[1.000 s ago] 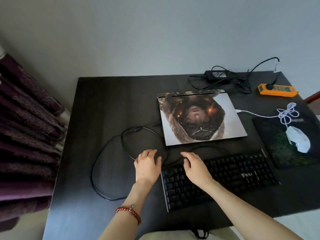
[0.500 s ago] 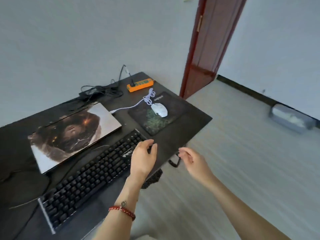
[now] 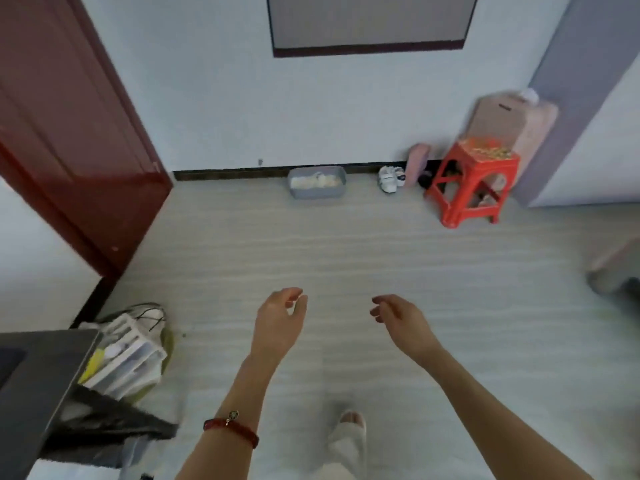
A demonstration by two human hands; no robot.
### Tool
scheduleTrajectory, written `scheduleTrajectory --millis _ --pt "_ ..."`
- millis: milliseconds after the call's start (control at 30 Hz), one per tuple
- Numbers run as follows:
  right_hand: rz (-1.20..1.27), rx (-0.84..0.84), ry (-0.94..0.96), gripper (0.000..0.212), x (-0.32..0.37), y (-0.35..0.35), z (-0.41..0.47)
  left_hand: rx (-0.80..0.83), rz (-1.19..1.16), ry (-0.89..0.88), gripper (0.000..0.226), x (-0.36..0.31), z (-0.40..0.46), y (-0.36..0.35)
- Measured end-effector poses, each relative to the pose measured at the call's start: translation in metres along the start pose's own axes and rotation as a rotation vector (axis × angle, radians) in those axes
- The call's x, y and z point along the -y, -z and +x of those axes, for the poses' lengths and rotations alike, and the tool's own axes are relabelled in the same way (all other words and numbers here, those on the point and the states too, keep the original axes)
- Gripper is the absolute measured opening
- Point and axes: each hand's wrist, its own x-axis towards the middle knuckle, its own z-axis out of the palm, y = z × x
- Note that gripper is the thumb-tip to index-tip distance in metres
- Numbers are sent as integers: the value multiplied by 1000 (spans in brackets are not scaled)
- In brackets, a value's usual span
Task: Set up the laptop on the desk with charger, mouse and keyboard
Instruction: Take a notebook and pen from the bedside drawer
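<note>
Your left hand (image 3: 278,320) hangs in front of you over the pale floor (image 3: 346,258), fingers loosely curled and holding nothing; a red bead bracelet (image 3: 231,427) sits on that wrist. Your right hand (image 3: 398,317) is level with it and well apart from it, fingers likewise relaxed and slightly bent, with nothing in them. Neither hand touches anything.

Only a dark corner of the worktop (image 3: 38,368) shows, at the lower left edge of the view. The laptop, charger, mouse and keyboard are out of sight here, so you cannot tell from this view where they lie.

Just beside the worktop corner stands a white plastic organiser (image 3: 128,358), blurred, with black material (image 3: 114,417) below it. A dark red door (image 3: 69,140) fills the upper left. Along the far wall sit a grey tray (image 3: 317,183) of pale contents, small white shoes (image 3: 389,178) and a red plastic stool (image 3: 472,183) with a pinkish case (image 3: 512,123) behind it. One foot (image 3: 349,427) in light clothing shows on the floor below and between your forearms.
</note>
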Motion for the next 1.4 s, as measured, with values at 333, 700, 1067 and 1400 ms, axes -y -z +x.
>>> scheduleTrajectory --millis 333,700,1067,1400 --pt "112 -291 -190 27 -108 248 191 307 -90 -231 21 -227 219 -260" --pt "193 -680 -409 27 -270 531 286 677 -116 -519 20 -484 305 -554" --pt "277 -681 -447 27 -388 784 464 703 -96 -476 19 -683 415 -793" --pt "3 -579 -514 27 -527 973 675 620 100 -652 26 -803 600 -1008"
